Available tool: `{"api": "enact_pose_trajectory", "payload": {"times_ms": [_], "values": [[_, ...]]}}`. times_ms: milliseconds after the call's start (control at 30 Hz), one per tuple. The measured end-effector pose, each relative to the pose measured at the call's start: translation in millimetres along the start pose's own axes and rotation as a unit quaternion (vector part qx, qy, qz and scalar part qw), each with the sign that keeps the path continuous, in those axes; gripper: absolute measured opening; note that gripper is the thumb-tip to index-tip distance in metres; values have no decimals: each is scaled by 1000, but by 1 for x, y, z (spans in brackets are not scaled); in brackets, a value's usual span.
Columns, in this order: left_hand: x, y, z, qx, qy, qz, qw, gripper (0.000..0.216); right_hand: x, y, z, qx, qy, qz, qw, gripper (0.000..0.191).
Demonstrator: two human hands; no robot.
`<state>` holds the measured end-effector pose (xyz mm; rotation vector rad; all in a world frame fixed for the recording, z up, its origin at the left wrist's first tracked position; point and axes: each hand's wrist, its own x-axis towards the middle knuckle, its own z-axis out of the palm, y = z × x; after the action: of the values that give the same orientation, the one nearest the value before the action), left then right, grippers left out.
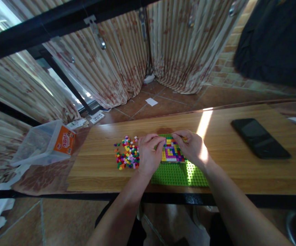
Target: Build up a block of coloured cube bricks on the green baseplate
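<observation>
A green studded baseplate (178, 174) lies at the near edge of a wooden table (240, 171). On its far half sits a square pattern of small coloured bricks (172, 152) in yellow, purple, red and blue rings. My left hand (149, 153) rests at the pattern's left edge, fingers curled and pinched toward its top. My right hand (192, 147) is at the pattern's top right corner, fingertips pinched together near the left hand's. What the fingertips hold is too small to see. A pile of loose coloured bricks (128, 153) lies just left of my left hand.
A black phone (260, 137) lies face up on the table's right side. A clear plastic box with an orange label (45, 141) stands off the table's left end. Striped curtains and a tiled floor are beyond the far edge. A strip of sunlight crosses the table.
</observation>
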<state>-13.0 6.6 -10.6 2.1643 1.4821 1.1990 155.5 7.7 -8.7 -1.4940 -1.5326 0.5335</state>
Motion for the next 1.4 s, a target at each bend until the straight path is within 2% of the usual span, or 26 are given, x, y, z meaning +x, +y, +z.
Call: {"api": "enact_pose_trajectory", "payload": {"times_ms": [300,600,933,1400], "values": [[4,-7,14,-161,27,-97,982,7,0,0,0,1,-4,6,1000,29],[6,-9,17,-251,-15,-178,951,9,-1,-2,3,3,-19,8,1000,30],[8,-6,17,-257,-25,-191,947,7,-2,-4,14,24,-38,36,998,25],[8,-5,20,-340,-3,-213,916,9,2,-9,17,46,-31,111,992,20]]}}
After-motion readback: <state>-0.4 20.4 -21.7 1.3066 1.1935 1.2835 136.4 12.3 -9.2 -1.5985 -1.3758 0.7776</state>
